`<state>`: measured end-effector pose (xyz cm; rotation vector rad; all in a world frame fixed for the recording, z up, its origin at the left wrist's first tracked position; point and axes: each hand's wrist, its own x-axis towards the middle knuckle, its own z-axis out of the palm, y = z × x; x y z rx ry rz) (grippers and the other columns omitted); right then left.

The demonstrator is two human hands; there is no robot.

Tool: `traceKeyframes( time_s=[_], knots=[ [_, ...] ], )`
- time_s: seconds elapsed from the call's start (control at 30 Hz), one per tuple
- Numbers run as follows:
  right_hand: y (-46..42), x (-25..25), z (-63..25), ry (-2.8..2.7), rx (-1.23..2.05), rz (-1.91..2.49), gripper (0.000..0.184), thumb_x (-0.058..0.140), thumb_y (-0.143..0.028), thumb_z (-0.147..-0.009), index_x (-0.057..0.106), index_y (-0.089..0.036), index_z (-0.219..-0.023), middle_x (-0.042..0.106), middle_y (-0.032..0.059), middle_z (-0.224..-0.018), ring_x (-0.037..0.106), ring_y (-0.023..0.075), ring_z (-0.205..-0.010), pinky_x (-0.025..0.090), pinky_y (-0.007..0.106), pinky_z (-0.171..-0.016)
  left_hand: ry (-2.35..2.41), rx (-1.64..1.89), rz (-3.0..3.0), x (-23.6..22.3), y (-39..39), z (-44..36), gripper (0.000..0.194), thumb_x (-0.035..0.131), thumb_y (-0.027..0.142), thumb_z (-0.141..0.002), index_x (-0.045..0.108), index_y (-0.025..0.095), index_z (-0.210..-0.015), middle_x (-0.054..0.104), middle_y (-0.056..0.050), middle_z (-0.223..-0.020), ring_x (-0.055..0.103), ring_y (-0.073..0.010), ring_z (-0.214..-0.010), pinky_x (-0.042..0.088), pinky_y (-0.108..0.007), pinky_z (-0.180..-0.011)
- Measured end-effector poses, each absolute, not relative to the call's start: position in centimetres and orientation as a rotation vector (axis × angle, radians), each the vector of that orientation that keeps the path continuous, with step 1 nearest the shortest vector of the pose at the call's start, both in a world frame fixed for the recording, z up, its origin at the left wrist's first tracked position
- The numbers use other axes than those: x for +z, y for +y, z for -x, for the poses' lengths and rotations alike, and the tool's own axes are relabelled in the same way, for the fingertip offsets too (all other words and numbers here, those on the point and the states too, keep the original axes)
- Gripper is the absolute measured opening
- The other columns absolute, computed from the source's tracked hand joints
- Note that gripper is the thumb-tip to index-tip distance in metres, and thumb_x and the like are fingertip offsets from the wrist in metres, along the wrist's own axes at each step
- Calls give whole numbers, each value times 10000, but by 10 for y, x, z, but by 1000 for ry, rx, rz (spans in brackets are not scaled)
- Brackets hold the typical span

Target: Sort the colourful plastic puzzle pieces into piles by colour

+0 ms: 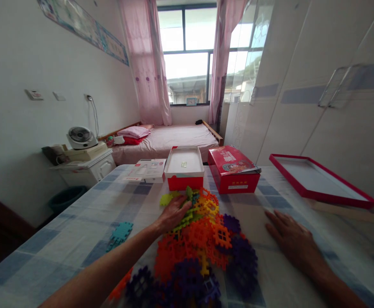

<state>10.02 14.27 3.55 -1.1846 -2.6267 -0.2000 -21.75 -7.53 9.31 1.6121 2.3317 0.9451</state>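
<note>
My left hand [173, 211] reaches to the far end of a heap of toothed plastic building pieces. Its fingers are closed on a green building piece [189, 193], which stands up at the fingertips. Under and beside that hand lie lime-green pieces [187, 219]. Nearer to me the heap turns to yellow pieces [210, 206], orange pieces [197, 235] and dark purple pieces [188, 276]. My right hand [288, 233] rests on the tablecloth to the right of the heap, fingers outstretched, holding nothing. A few teal pieces [121, 232] sit apart on the left.
Behind the heap stands an open red-and-white box [186, 183], with a red printed box [234, 171] to its right. A flat white package [146, 170] lies left. At the right is a shallow red-rimmed lid [321, 179]. A checked cloth [74, 248] covers the table.
</note>
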Motion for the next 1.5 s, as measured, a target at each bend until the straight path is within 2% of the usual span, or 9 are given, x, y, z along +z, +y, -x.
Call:
traceKeyframes(
  time_s=[0.13,0.23,0.33,0.5,0.6,0.87,1.23,1.37,1.5],
  knots=[
    [139,40,-100,-2648,-200,1196,537,239,-466,-893,470,-237,-1320,432,70,-1396,380,288,-1282,318,467,-1025,2160,906,-1724,113,-56,190,506,290,491,-905,544,216,-1245,569,-19,-1278,524,-182,-1162,392,-287,-1000],
    [139,41,-101,-2645,-194,1189,546,207,-467,-902,463,-230,-1322,428,73,-1398,376,287,-1284,321,476,-1021,2191,928,-1721,130,-74,185,543,325,502,-894,445,206,-1334,422,-48,-1414,365,-218,-1305,280,-346,-1084],
    [141,41,-101,-2642,-192,1165,558,195,-478,-899,473,-221,-1309,432,84,-1392,385,291,-1274,332,487,-1013,2305,907,-1789,136,-139,196,548,337,485,-898,366,224,-1379,268,-53,-1496,252,-215,-1363,219,-362,-1111],
    [146,36,-101,-2642,-175,1122,569,212,-492,-887,487,-205,-1294,458,114,-1363,414,304,-1246,346,505,-992,2902,610,-1370,92,-276,234,603,312,519,-883,347,188,-1386,242,-113,-1498,182,-280,-1382,174,-494,-1108],
    [148,34,-101,-2613,-169,1090,569,207,-498,-892,490,-202,-1286,466,123,-1355,424,313,-1236,357,518,-975,2916,478,-1162,61,-309,245,674,299,546,-869,312,132,-1401,282,-158,-1474,195,-303,-1376,171,-516,-1101],
    [146,38,-100,-2644,-186,1124,553,218,-481,-904,481,-197,-1300,463,118,-1358,412,290,-1248,355,488,-986,2537,728,-1521,72,-235,183,656,396,532,-857,311,186,-1407,234,-109,-1501,225,-266,-1371,239,-436,-1103],
    [138,43,-98,-2627,-161,1164,509,237,-460,-915,477,-227,-1299,451,96,-1375,405,276,-1258,338,489,-1005,2634,744,-1444,75,-139,148,635,356,522,-871,333,150,-1385,266,-173,-1478,202,-305,-1374,151,-549,-1084],
    [134,46,-97,-2630,-146,1163,486,258,-443,-918,482,-230,-1293,449,97,-1377,406,281,-1255,334,498,-999,2704,720,-1842,100,-153,130,600,368,487,-877,340,169,-1385,226,-142,-1499,106,-301,-1395,92,-536,-1101],
    [130,49,-96,-2629,-131,1164,480,254,-421,-926,475,-212,-1297,444,110,-1378,403,278,-1255,324,494,-1002,1799,434,-2747,124,-171,85,517,371,515,-873,391,311,-1347,241,-2,-1507,108,-249,-1402,80,-472,-1130]
  ],
)
